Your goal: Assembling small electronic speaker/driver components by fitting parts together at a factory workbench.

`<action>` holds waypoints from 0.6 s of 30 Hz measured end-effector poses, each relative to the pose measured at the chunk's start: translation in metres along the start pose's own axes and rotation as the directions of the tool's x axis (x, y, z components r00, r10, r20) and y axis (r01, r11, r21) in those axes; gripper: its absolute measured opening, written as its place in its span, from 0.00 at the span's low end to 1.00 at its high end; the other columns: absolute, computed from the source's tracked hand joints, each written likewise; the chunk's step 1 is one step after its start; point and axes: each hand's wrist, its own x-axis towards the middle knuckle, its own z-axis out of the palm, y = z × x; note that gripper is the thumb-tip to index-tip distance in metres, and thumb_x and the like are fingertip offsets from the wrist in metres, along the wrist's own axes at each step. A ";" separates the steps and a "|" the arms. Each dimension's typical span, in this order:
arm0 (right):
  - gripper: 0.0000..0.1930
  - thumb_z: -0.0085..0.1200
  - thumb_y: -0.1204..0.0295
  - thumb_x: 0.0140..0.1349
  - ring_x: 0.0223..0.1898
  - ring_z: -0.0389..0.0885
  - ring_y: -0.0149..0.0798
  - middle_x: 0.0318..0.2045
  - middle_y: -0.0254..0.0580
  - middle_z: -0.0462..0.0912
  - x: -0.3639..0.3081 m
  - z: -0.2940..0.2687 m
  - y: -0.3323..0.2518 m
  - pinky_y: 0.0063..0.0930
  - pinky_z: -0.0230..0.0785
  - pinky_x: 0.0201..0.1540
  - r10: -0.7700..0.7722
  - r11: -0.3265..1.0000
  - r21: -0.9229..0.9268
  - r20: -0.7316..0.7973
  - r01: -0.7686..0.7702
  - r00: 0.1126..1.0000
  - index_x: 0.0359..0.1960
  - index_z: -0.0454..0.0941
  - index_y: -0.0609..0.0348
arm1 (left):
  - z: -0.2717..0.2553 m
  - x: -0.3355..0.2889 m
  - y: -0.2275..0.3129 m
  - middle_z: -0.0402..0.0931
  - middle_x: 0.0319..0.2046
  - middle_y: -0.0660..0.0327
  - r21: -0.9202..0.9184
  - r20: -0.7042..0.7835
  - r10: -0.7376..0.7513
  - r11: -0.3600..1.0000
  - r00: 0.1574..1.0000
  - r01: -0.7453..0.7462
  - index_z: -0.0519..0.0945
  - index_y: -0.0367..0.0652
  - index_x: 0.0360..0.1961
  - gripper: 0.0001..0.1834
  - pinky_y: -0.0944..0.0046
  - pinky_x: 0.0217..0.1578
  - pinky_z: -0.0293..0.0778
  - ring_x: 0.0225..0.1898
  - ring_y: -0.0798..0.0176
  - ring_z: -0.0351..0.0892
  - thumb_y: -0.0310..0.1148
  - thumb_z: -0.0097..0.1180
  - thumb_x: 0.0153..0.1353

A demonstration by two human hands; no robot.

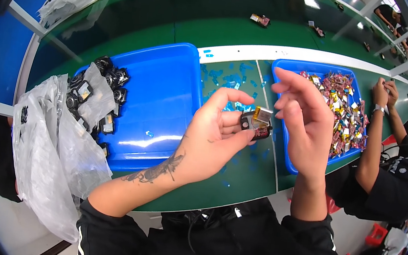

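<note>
Left hand (207, 140): pinching a small black device (247, 122), thumb on the near side, fingers behind. Its case is open, with a silver-and-yellow battery cell (263, 115) sticking up at the top and a dark reddish board below. Right hand (308, 127): released, fingers loosely curled, just right of the device and apart from it.

Under and just beyond the grip: green tabletop (206, 188) with scattered blue film pieces (235, 80). Left of grip: large blue tray (162, 92), black devices (121, 77) heaped at its left end, clear plastic bag (40, 153) draped over that side. Right of grip, behind the right hand: second blue tray (293, 66), full of reddish boards and cells (337, 100).

Farther right: co-worker in black (392, 189), hands raised. Beyond the white ledge (244, 51): green belt (211, 24) carrying spaced-out small units (261, 20).
</note>
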 end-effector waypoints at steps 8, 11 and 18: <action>0.28 0.59 0.88 0.51 0.38 0.76 0.23 0.44 0.39 0.75 -0.025 0.009 0.010 0.16 0.74 0.38 0.207 0.975 0.077 0.025 -0.208 0.978 0.57 0.72 0.63 | -0.003 0.002 -0.004 0.79 0.44 0.50 -0.070 -0.030 -0.047 0.997 0.998 0.045 0.62 0.37 0.53 0.21 0.66 0.48 0.78 0.45 0.65 0.80 0.16 0.53 0.61; 0.27 0.58 0.90 0.52 0.38 0.77 0.24 0.43 0.38 0.75 -0.023 0.014 0.013 0.16 0.74 0.39 0.144 0.989 0.018 0.003 -0.144 0.990 0.56 0.73 0.63 | -0.005 0.001 -0.005 0.79 0.45 0.50 -0.003 -0.030 0.023 1.000 0.999 -0.023 0.63 0.37 0.54 0.21 0.65 0.49 0.78 0.48 0.63 0.80 0.16 0.52 0.62; 0.26 0.59 0.87 0.51 0.35 0.78 0.25 0.37 0.35 0.77 -0.006 0.021 0.006 0.17 0.72 0.41 0.174 0.982 0.068 0.064 -0.179 0.983 0.54 0.73 0.64 | -0.009 -0.004 0.007 0.76 0.51 0.48 0.342 -0.092 0.220 0.923 0.971 -0.177 0.60 0.41 0.57 0.23 0.62 0.50 0.75 0.51 0.60 0.78 0.19 0.52 0.63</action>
